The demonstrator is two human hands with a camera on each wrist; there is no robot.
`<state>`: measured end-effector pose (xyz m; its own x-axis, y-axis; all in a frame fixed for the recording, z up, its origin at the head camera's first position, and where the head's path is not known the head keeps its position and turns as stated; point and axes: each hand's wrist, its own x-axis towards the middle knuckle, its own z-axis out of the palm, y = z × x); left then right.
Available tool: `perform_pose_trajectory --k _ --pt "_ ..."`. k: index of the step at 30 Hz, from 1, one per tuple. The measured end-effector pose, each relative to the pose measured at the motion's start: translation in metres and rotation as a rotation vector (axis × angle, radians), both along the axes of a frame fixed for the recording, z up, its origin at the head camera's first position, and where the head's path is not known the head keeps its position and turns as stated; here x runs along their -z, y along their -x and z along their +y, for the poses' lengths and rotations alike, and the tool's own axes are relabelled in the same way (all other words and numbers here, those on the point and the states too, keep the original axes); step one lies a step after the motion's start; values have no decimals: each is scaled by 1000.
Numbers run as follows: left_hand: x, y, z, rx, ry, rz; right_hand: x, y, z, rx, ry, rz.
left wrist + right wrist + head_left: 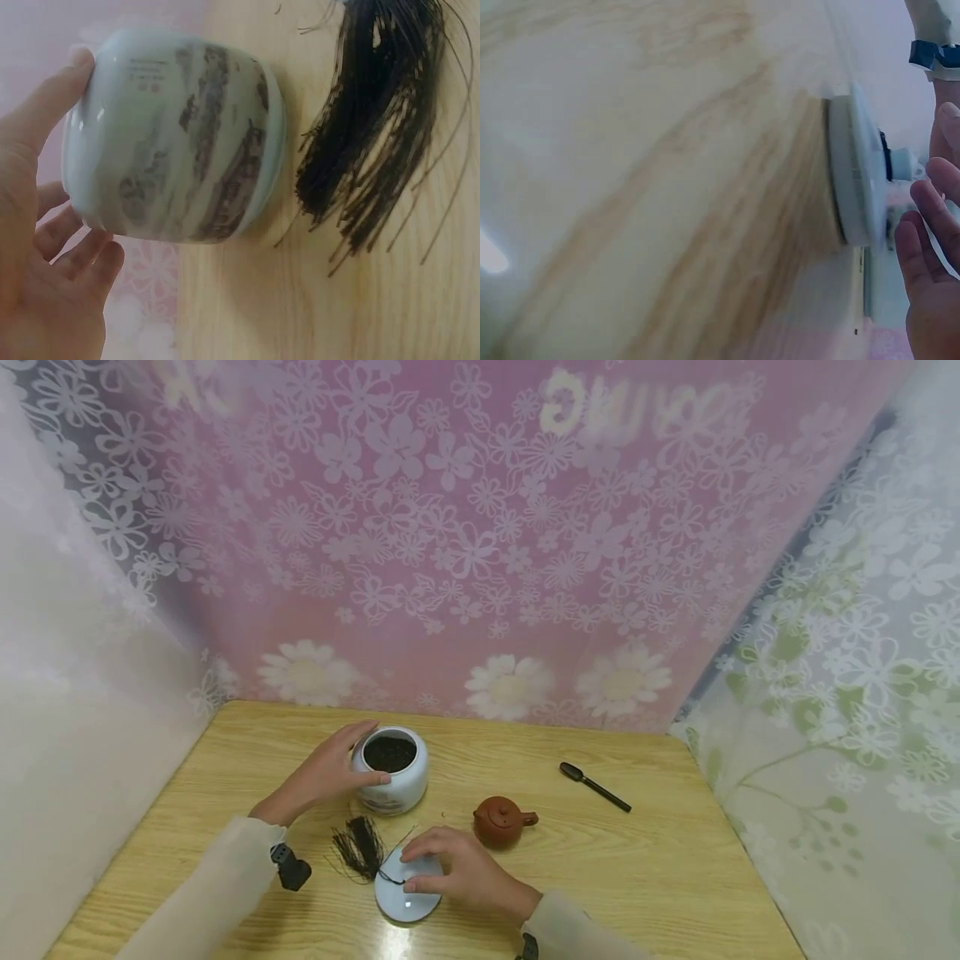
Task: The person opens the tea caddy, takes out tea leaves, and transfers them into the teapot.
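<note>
A white jar (405,789) with a dark landscape print stands uncovered on the table, filled with dark loose tea leaves (390,753). My left hand (330,770) holds it around the sides, thumb near the front rim and fingers behind. In the left wrist view the printed side of the jar (172,142) faces the camera. My right hand (468,872) hovers at the round pale lid (408,903), which lies knob-up on the table. The right wrist view shows its relaxed fingers (930,232) apart from the lid's knob (904,163). A black tassel (360,847) is tied to the lid by a cord.
A small reddish-brown teapot (498,823) sits just beyond the right hand, its handle pointing right. Farther right lies a black scoop (596,787) with a long handle. Flower-patterned curtains (480,568) enclose the wooden table (637,877) at the back and sides.
</note>
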<state>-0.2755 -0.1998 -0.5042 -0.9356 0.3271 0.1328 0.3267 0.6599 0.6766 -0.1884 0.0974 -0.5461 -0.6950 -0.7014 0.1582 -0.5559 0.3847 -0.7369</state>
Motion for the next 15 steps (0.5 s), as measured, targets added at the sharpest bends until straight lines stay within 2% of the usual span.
perform_pose_trajectory --k 7,15 --pt "4 -1 -4 18 -61 -23 3 -5 -1 -11 -27 4" --pt "6 -2 -3 10 -64 -16 9 -5 -1 34 -104 81"
